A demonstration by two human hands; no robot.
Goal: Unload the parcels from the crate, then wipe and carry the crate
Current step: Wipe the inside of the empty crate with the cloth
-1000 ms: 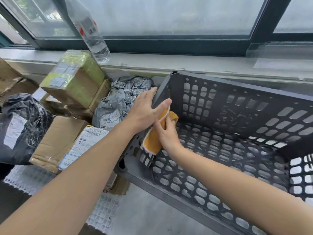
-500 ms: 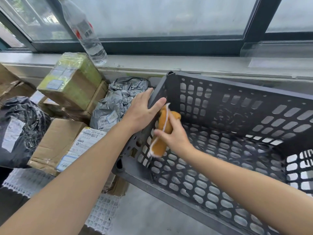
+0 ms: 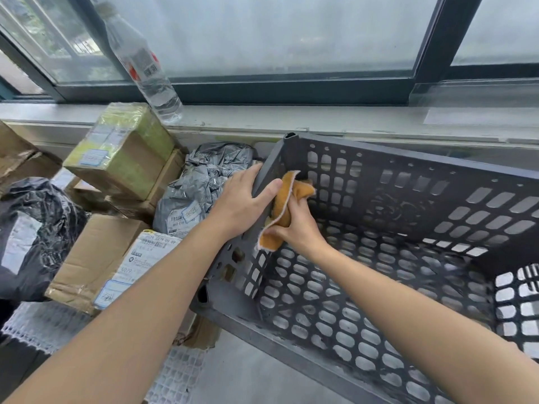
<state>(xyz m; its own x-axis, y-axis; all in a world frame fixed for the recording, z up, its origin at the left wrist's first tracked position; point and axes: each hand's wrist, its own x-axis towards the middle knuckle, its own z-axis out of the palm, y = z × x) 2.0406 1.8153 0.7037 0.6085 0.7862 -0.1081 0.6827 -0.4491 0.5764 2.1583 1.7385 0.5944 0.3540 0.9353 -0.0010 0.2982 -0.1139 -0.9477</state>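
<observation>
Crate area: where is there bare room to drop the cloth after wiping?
Free: the crate floor right of the right hand and its cloth; the windowsill right of the bottle. Crowded: parcels fill the space left of the crate, the grey bag beside the wall the left hand grips.

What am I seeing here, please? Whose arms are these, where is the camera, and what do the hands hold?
There is no machine: these are a person's two bare arms, filmed by one wide-angle camera worn on the head, looking forward and down. The left hand grips the left wall of the grey crate at its top edge, thumb inside. The right hand holds an orange cloth against that wall's inner side. No parcel shows inside the crate. Left of it lie the parcels: a grey bag, a black bag, a green-taped box and a cardboard box. A clear bottle stands on the window sill.
</observation>
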